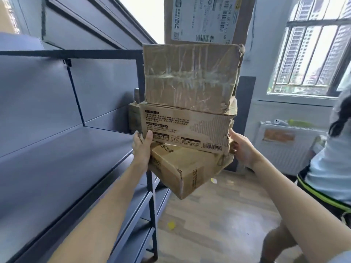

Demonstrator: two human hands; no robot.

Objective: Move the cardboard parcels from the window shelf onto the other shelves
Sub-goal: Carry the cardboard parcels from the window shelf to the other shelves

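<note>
Parcels (187,128) stacked between both hands (141,147)

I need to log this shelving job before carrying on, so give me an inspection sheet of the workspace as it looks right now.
Surface: grey metal shelf at left, bare where visible.
Job's things: four stacked parcels; bottom parcel tilted, printed parcel above it, taped parcel next, labelled parcel on top, partly out of frame.
Clutter: yellow scrap on the wooden floor; another box behind the stack.
Grippers: left hand grips the stack's left side, right hand its right side.
Cables: thin wire on the wall.
Surroundings: barred window, white radiator, another person at right.
</note>
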